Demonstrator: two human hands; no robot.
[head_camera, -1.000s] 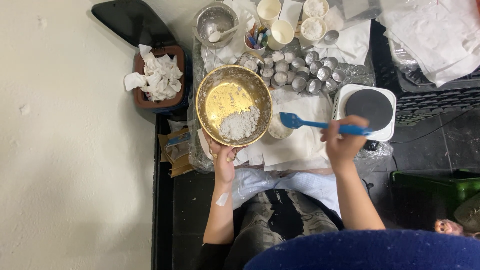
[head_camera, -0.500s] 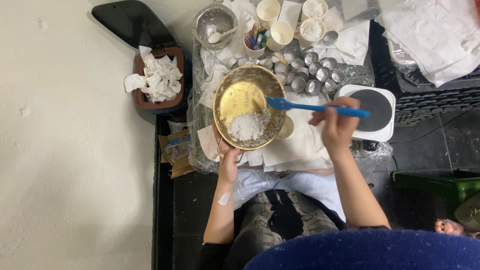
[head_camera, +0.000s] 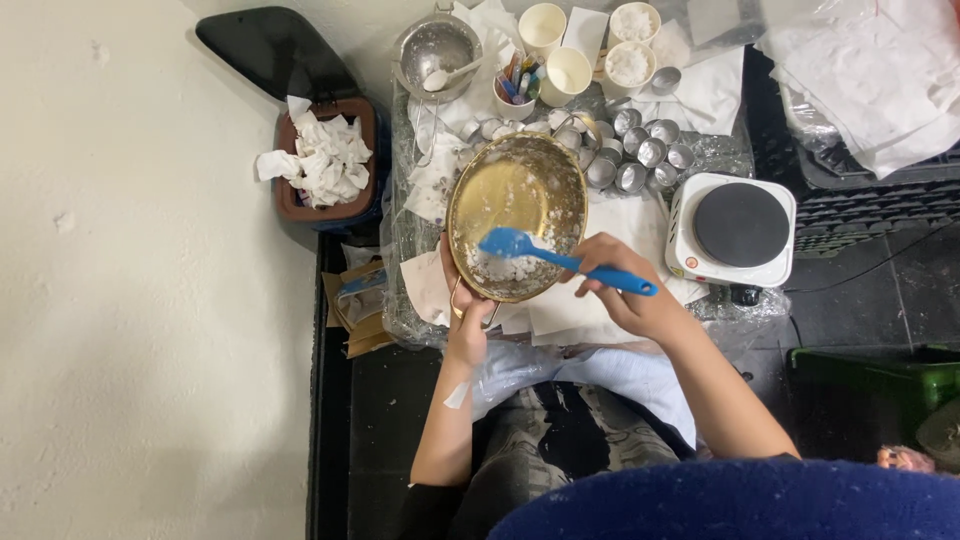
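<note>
1. Beneath both hands, the counter (head_camera: 640, 215) lies covered in white paper and plastic sheeting.
2. Right of the right hand (head_camera: 630, 295) sits a white hotplate (head_camera: 732, 232) with a black disc.
3. Just above the left hand (head_camera: 466, 318), a gold bowl (head_camera: 517, 190) holds white powder; that hand's fingers are clamped on its near rim.
4. Right hand fingers are closed around a blue spatula (head_camera: 560, 260), whose blade rests inside the bowl.
5. Beyond the bowl, small metal cups (head_camera: 640, 150) cluster together.
</note>
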